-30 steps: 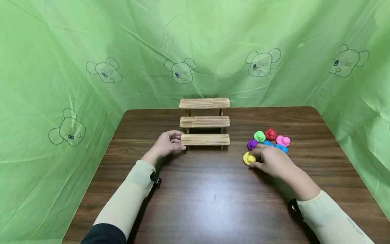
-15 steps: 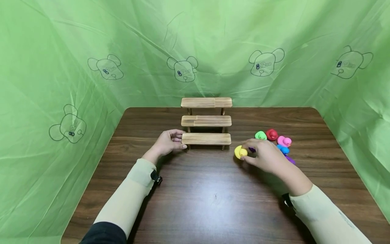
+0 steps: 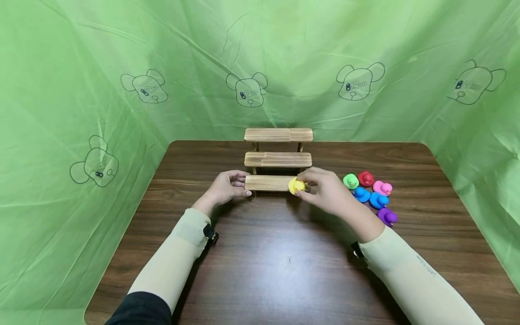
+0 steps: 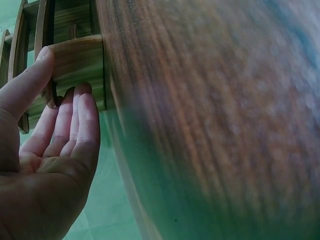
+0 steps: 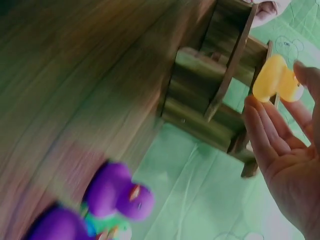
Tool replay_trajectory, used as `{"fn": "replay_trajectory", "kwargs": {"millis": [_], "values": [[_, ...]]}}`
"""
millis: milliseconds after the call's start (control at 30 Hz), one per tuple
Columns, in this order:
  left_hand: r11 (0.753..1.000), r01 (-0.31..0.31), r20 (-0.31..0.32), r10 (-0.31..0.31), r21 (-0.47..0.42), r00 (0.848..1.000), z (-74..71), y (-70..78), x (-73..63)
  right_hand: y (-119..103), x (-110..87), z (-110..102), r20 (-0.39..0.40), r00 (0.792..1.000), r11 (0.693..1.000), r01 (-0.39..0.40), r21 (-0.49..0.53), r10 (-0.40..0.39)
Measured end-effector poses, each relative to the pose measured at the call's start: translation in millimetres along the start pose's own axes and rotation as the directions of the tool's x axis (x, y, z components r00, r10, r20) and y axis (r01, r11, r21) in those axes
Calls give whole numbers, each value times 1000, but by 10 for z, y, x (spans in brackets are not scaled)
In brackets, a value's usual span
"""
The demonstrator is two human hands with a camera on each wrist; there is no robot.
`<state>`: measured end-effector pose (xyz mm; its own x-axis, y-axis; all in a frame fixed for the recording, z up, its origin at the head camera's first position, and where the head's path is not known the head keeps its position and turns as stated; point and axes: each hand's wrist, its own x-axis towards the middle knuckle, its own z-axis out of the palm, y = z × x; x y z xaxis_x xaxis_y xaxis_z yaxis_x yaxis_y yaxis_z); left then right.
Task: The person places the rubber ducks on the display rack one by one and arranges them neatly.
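A three-step wooden display stand (image 3: 266,183) stands at the back of the table. My left hand (image 3: 225,187) holds the left end of its lowest step; in the left wrist view the thumb lies against the step's edge, with the fingers on the other side. A yellow rubber duck (image 3: 296,185) is pinched between the thumb and fingers of my right hand (image 3: 325,189), at the right end of the lowest step. Whether the duck touches the step, I cannot tell. Part of that end is hidden behind the duck and hand.
Right of the stand, several rubber ducks lie grouped: a green duck (image 3: 350,181), a red duck (image 3: 366,178), a pink duck (image 3: 383,188), blue ducks (image 3: 379,200) and a purple duck (image 3: 387,216). A green curtain (image 3: 195,104) hangs behind the table.
My right hand has lifted the yellow duck from beside the other ducks and carried it left to the lowest step. The left hand has stayed at the stand's left end.
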<state>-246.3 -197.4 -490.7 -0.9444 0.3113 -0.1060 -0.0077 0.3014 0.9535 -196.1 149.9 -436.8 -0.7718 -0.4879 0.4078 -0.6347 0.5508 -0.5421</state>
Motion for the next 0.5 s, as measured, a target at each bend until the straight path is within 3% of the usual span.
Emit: {"fn": "replay_trajectory", "kwargs": {"millis": [200, 500], "values": [[1000, 11, -5, -11, -12, 1000, 11, 8, 5, -29, 191, 176, -45, 999, 999, 15, -40, -17], [1000, 16, -4, -16, -12, 1000, 0, 11, 4, -69, 354, 401, -56, 998, 1000, -2, 12, 3]]}}
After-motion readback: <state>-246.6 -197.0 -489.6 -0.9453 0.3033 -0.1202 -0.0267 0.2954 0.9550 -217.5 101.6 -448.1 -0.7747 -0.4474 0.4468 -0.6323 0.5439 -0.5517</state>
